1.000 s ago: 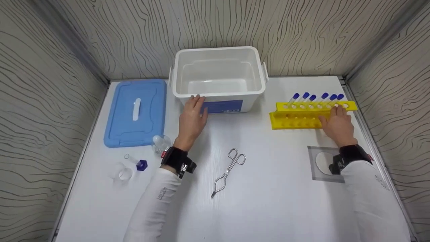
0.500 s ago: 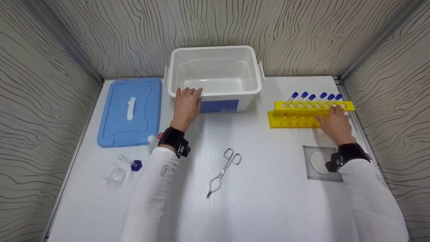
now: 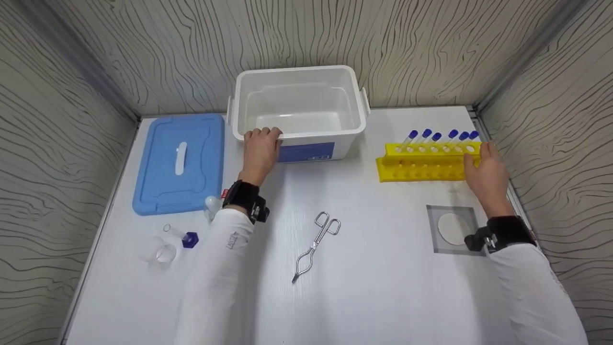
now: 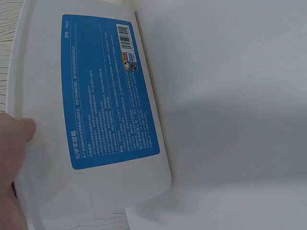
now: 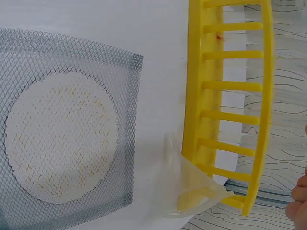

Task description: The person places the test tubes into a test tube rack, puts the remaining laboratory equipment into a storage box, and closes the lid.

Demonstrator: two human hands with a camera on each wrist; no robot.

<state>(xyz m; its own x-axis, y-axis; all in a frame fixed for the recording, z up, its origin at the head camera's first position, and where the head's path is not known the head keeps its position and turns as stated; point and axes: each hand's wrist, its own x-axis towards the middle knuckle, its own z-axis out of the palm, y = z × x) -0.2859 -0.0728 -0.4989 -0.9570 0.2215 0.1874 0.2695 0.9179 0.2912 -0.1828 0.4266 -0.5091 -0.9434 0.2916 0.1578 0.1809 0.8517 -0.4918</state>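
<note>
The white desk (image 3: 383, 268) carries everything. At its far middle stands the open white storage box (image 3: 298, 111); the left hand (image 3: 261, 152) rests on its near-left rim, fingers (image 3: 262, 134) hooked over the edge. To the right lies the yellow test-tube rack (image 3: 424, 163), long axis running left to right, blue-capped tubes (image 3: 440, 136) along its back row. The right hand (image 3: 486, 172) holds the rack's right end, fingers curled round it, so the rack stretches leftward from that hand, toward the box. The left hand is well apart from it
</note>
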